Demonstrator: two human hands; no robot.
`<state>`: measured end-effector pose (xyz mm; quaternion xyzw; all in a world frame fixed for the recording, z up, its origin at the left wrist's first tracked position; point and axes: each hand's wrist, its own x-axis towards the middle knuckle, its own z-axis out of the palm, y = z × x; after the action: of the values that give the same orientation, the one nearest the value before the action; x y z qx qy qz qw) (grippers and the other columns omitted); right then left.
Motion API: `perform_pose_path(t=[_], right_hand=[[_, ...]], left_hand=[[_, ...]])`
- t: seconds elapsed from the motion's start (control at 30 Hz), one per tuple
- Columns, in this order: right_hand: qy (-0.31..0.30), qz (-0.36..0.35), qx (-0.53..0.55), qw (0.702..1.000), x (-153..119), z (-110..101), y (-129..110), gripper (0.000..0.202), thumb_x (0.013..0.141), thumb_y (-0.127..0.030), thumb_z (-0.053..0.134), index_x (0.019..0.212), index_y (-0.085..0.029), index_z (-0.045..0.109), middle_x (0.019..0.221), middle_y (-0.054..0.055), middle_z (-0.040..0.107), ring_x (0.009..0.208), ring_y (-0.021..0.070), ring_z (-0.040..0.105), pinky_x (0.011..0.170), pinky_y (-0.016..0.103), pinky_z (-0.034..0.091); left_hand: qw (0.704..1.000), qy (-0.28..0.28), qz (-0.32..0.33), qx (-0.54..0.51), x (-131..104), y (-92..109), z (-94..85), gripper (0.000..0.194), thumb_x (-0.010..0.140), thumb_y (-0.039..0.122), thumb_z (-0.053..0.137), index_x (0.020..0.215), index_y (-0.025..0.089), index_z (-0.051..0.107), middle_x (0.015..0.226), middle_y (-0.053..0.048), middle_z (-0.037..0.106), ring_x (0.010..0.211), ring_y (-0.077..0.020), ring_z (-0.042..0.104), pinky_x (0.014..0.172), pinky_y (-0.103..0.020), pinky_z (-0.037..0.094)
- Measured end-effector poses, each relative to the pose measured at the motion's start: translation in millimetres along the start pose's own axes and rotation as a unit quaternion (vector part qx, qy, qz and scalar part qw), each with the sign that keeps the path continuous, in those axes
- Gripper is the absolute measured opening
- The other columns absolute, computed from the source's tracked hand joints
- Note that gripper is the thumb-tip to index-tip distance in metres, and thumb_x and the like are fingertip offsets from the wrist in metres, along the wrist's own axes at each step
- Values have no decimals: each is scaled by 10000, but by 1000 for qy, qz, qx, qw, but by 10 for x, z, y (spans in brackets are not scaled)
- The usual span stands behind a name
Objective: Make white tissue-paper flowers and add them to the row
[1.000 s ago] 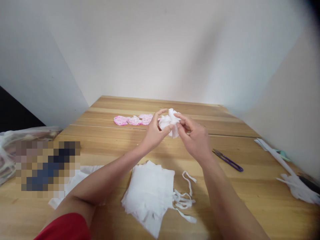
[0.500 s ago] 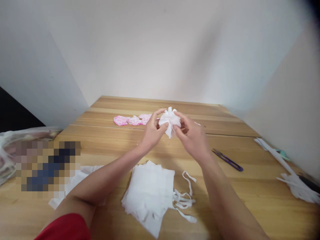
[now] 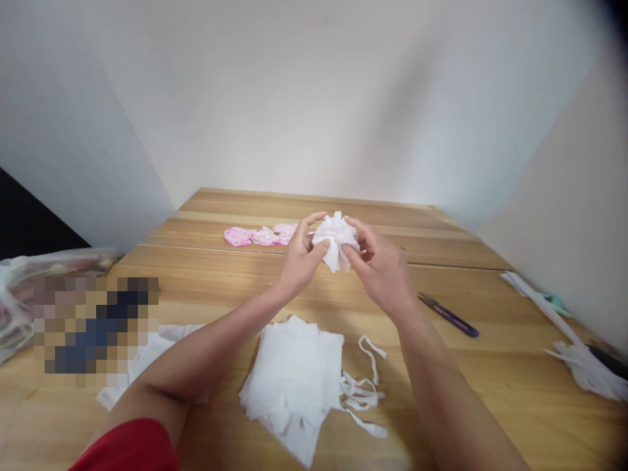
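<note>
Between my hands, above the middle of the wooden table, a crumpled white tissue flower (image 3: 336, 237) is held up with its folds fanned out. My left hand (image 3: 303, 258) grips its left side, thumb at the front and fingers behind. On the right side, my right hand (image 3: 380, 265) pinches the folds with thumb and fingers. Below them lies a stack of white tissue sheets (image 3: 297, 373), with thin white strips (image 3: 363, 392) beside its right edge. Several pink and white paper flowers (image 3: 239, 237) rest behind my left hand, partly hidden by it.
Purple thread snips (image 3: 449, 315) lie right of my right hand. White paper scraps (image 3: 589, 369) and a long white strip (image 3: 540, 304) are at the right edge. A clear plastic bag (image 3: 19, 301) sits at the far left, near a blurred-out dark item (image 3: 98, 333).
The folds of the white tissue flower look slightly more spread, and my right hand has shifted a little to the right.
</note>
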<state>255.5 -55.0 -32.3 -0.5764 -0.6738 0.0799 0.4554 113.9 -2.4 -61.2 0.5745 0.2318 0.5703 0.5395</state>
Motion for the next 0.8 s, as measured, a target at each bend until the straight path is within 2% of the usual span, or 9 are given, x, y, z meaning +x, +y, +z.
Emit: perform_pose_path(t=[0.1,0.23,0.37,0.5,0.67,0.8], right_hand=[[2,1,16,1000,5,-8,15,453,855,-238,531,1304,-273,584,949,35,689,756,171,624,717,343,518],[-1,20,42,999,11,-2,13,510,813,-299,624,1318,-265,569,991,43,686,789,179,637,710,339,524],[34,8,61,998,6,18,10,473,823,-301,621,1294,-267,585,1037,47,689,820,173,638,749,344,530],[24,-21,55,998,-9,27,8,420,862,-245,543,1275,-282,602,997,39,702,781,160,636,718,323,533],[-5,-54,6,999,-22,22,-15,437,862,-210,516,1286,-273,599,1076,57,706,831,177,641,710,322,534],[-16,-54,0,998,-20,18,-33,466,844,-184,525,1297,-275,584,1080,55,701,832,178,640,706,329,538]], left_hand=[[1000,1,7,14,-2,-10,-9,480,814,212,593,1275,197,457,824,-10,598,662,-110,544,599,-227,459],[999,-13,26,42,-24,-38,-8,481,837,238,585,1296,211,446,878,-30,621,713,-132,579,625,-244,483],[993,-37,68,89,-56,-56,-2,499,867,282,569,1340,233,419,1072,-68,628,837,-157,608,695,-266,508],[986,-12,72,148,-60,-16,-9,510,840,344,627,1305,221,455,1210,-87,595,928,-176,599,750,-278,507],[992,26,26,123,-25,12,-23,414,847,372,619,1211,189,549,1009,-55,650,763,-130,571,662,-238,468],[996,28,7,83,1,-12,-24,287,863,364,582,1053,160,651,907,-38,667,715,-116,551,626,-219,432]])
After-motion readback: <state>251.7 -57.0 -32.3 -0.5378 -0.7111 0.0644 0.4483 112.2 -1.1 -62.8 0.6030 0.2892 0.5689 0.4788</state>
